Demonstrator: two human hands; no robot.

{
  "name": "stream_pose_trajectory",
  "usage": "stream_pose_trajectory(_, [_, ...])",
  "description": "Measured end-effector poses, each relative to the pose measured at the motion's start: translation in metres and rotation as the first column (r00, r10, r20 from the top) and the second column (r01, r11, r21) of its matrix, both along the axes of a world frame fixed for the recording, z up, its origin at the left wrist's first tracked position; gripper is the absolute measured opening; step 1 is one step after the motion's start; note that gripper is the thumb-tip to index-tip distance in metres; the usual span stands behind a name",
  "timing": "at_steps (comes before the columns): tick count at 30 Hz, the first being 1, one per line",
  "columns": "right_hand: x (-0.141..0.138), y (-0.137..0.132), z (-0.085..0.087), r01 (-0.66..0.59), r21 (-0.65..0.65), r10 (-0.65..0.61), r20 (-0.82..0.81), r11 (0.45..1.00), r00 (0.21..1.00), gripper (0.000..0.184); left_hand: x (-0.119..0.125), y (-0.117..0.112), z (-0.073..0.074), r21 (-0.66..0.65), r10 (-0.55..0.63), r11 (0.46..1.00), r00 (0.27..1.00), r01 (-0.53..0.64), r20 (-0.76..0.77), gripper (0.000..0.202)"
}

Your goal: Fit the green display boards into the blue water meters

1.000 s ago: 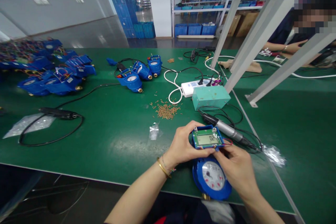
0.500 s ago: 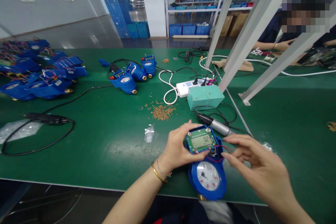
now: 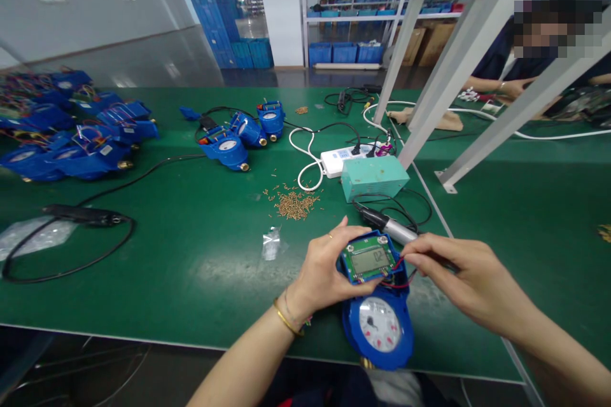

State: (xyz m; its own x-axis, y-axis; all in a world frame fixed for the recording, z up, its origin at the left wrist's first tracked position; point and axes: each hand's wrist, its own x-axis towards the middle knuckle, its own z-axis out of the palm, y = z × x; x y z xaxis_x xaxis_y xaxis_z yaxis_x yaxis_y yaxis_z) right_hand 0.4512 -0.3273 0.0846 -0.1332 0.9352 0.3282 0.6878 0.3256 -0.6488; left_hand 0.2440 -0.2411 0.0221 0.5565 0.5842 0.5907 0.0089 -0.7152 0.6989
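A blue water meter (image 3: 379, 324) with a round white dial lies at the table's near edge. Its open housing carries a green circuit board (image 3: 368, 257) with a small LCD screen. My left hand (image 3: 324, 267) grips this board, thumb along its lower edge and fingers at its upper left. Red and dark wires (image 3: 400, 261) run from beside the board to my right hand (image 3: 458, 273), whose thumb and forefinger are pinched on them. An electric screwdriver (image 3: 389, 226) with a silver body lies just behind the meter, partly hidden by my right hand.
Brass screws (image 3: 294, 205) lie heaped mid-table near a small plastic bag (image 3: 271, 244). Behind the screwdriver sit a teal box (image 3: 375, 178) and a white power strip (image 3: 334, 164). More blue meters (image 3: 229, 149) stand left; metal posts (image 3: 449, 63) rise right. A co-worker (image 3: 501, 76) sits far right.
My right hand has closed from a loose, spread pose into a pinch on the wires, drawing them up beside the board. My left hand keeps its hold, and the board has shifted slightly.
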Motion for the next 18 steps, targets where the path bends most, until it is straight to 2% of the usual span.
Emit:
stream_pose_trajectory(4, [0.004, 0.004, -0.005, -0.050, -0.221, 0.006, -0.197, 0.974, 0.980, 0.024, 0.001, 0.000, -0.002, -0.021, -0.011, 1.000, 1.000, 0.012, 0.023, 0.063])
stream_pose_trajectory(8, [0.010, 0.002, -0.015, -0.131, -0.424, -0.072, -0.431, 0.896, 0.899, 0.034, 0.003, 0.001, -0.004, -0.046, -0.016, 0.999, 1.000, 0.017, 0.026, 0.062])
stream_pose_trajectory(12, [0.012, 0.002, -0.020, -0.183, -0.500, -0.139, -0.540, 0.846, 0.830, 0.043, 0.004, 0.002, -0.003, -0.014, -0.023, 1.000, 0.999, 0.023, 0.024, 0.062])
stream_pose_trajectory(18, [0.011, 0.001, -0.020, -0.190, -0.534, -0.173, -0.556, 0.824, 0.813, 0.043, 0.003, 0.004, -0.001, 0.029, -0.022, 0.999, 1.000, 0.022, 0.015, 0.063])
